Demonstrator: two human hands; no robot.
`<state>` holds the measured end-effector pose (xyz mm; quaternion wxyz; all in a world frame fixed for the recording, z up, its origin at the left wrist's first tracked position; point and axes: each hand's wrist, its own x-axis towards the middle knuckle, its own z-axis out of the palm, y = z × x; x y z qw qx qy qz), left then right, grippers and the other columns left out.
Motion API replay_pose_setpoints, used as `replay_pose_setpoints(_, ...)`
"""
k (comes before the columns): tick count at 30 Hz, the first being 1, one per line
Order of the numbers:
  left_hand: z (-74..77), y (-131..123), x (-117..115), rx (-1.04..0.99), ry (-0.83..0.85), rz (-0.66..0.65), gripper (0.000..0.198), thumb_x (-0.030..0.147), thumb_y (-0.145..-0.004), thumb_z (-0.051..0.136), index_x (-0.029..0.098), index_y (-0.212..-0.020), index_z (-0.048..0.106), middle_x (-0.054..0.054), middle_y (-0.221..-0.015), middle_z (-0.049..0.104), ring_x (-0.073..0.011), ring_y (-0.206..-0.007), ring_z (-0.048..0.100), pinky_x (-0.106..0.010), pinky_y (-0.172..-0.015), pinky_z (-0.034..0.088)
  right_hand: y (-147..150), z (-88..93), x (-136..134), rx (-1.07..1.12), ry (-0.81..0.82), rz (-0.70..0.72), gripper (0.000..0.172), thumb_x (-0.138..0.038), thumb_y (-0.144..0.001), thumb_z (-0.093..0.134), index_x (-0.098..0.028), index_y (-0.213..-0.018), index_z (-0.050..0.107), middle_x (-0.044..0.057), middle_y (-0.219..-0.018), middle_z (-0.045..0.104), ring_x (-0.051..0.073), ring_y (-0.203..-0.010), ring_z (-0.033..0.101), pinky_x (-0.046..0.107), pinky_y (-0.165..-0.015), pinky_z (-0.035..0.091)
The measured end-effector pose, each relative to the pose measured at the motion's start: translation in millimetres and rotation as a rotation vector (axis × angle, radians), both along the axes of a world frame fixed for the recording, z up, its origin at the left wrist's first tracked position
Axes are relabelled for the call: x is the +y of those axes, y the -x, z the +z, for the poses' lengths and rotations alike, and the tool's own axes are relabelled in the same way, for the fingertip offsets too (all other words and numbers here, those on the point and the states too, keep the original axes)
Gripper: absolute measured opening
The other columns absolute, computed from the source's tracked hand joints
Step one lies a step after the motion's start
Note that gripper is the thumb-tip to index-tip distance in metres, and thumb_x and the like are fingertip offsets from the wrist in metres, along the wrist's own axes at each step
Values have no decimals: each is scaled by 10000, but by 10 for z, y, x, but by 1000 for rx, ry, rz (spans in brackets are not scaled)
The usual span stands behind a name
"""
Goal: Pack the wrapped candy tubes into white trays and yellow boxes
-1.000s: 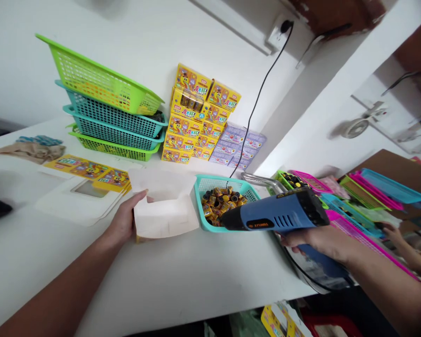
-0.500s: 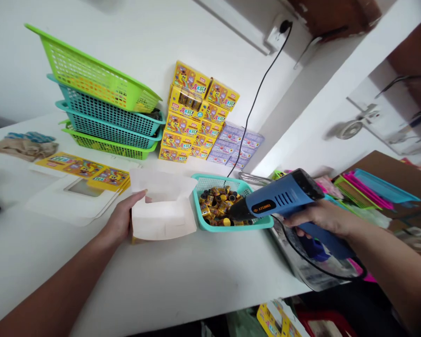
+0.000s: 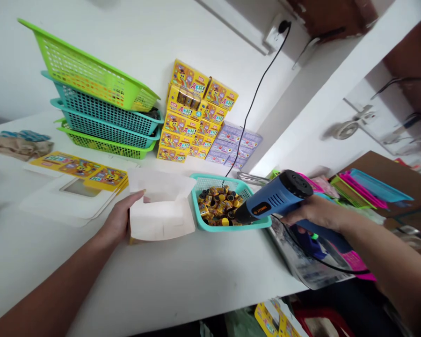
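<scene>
The left hand [image 3: 121, 217] holds an open carton [image 3: 163, 220] just left of the basket [image 3: 217, 229]; the right hand [image 3: 315, 213] grips a heat gun [image 3: 277, 200] at the basket's right side.

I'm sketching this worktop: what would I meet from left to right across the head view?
Crumpled cloth → flat yellow cartons → left hand → open box, white inside → turquoise basket of small pieces → blue tool in the right hand.
</scene>
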<state>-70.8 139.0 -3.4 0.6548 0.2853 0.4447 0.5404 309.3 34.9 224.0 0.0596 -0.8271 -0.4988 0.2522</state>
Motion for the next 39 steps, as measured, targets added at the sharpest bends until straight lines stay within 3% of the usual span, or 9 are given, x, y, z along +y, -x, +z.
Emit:
replay_pose_setpoints(6,-37,5,17,15,7,2,428,543,-597,759,148,-740,676,-14,-640,635,-154,-564,575,-226,-508,437,-15,-99,34,-1,47,40,226,-297,-560,699,-143,-699,608,16,-484,562,176,-456,547,276,-438,431)
replay_pose_setpoints(10,-49,18,25,31,20,1,439,560,-603,748,146,-723,672,-12,-621,627,-150,-549,566,-225,-505,427,62,-139,119,102,41,5,236,-268,-511,756,-160,-659,607,5,-529,597,160,-451,561,261,-436,446)
replay_pose_setpoints(17,-24,21,10,33,7,1,432,553,-599,754,148,-724,672,-14,-630,632,-157,-567,576,-226,-515,436,153,-393,263,380,-176,-64,367,-339,-516,821,-151,-767,632,26,-644,663,167,-479,593,278,-431,480)
replay_pose_setpoints(20,-28,20,9,16,25,-10,432,555,-598,753,152,-731,669,-9,-616,626,-160,-552,573,-231,-501,430,88,-407,228,344,-245,-69,395,-328,-511,825,-157,-814,637,-3,-585,632,170,-462,581,288,-439,489)
replay_pose_setpoints(27,-39,17,17,28,14,-16,441,560,-607,748,150,-751,671,-14,-636,636,-161,-554,574,-234,-507,434,38,-129,115,227,-82,-21,327,-245,-484,822,-156,-768,687,6,-544,609,182,-485,583,292,-467,502)
replay_pose_setpoints(33,0,12,-5,37,6,-11,428,552,-608,743,152,-742,670,-28,-666,646,-178,-582,583,-245,-524,442,151,-224,213,290,-52,70,334,-244,-495,803,-164,-799,691,10,-573,629,182,-512,581,289,-470,498)
replay_pose_setpoints(35,4,6,-3,39,-7,0,430,552,-603,741,151,-739,666,-22,-657,640,-177,-577,578,-246,-523,437,122,-273,278,274,-90,77,335,-239,-488,802,-158,-791,684,12,-583,627,191,-554,595,288,-495,506)
replay_pose_setpoints(39,-12,5,9,36,-1,10,439,560,-597,745,152,-736,665,-3,-617,622,-161,-548,561,-242,-506,423,83,-376,395,84,-330,34,373,-211,-455,807,-160,-791,655,-3,-631,619,174,-588,589,270,-528,503)
